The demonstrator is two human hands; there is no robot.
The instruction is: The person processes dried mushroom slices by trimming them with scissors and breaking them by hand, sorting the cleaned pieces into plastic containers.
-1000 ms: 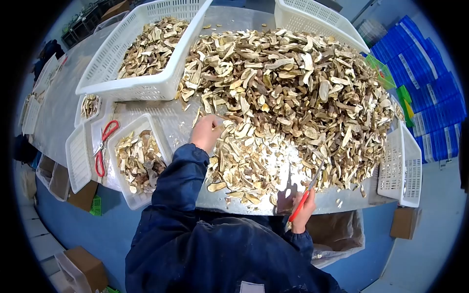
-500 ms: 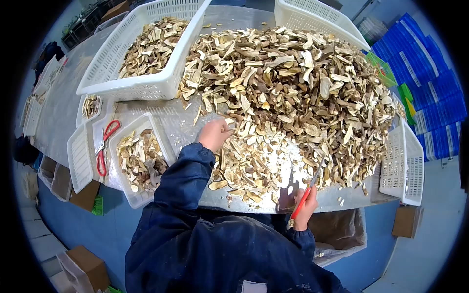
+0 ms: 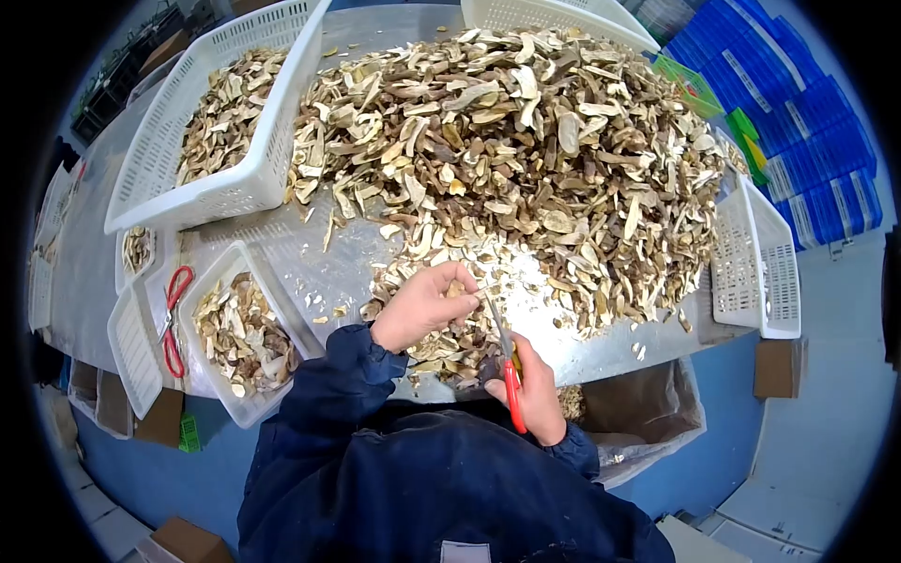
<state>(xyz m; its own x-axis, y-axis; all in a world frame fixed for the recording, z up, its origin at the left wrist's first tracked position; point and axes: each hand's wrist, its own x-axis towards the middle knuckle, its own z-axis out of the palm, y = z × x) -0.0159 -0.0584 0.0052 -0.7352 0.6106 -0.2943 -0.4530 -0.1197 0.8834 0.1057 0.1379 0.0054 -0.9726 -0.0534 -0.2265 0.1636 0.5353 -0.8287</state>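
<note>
My left hand (image 3: 427,305) pinches a small pale slice (image 3: 481,295) between thumb and fingers, above the near part of the heap. In my right hand (image 3: 533,389) are red-handled scissors (image 3: 512,383), their blades pointing up and left to the slice at my left fingertips. A large heap of dried, sliced mushroom-like pieces (image 3: 563,141) spreads over the metal table (image 3: 319,272) beyond both hands. Smaller, paler pieces lie beneath and around my left hand.
A big white basket (image 3: 235,197) of slices stands back left. Nearer are a small white tray (image 3: 282,319) of pieces and spare red scissors (image 3: 171,319). White baskets (image 3: 758,263) and blue crates (image 3: 807,141) are at the right; a lined bin (image 3: 648,403) is below the edge.
My hands have come together: the left moved right and nearer my body, the right moved left with the scissors. The camera view has shifted.
</note>
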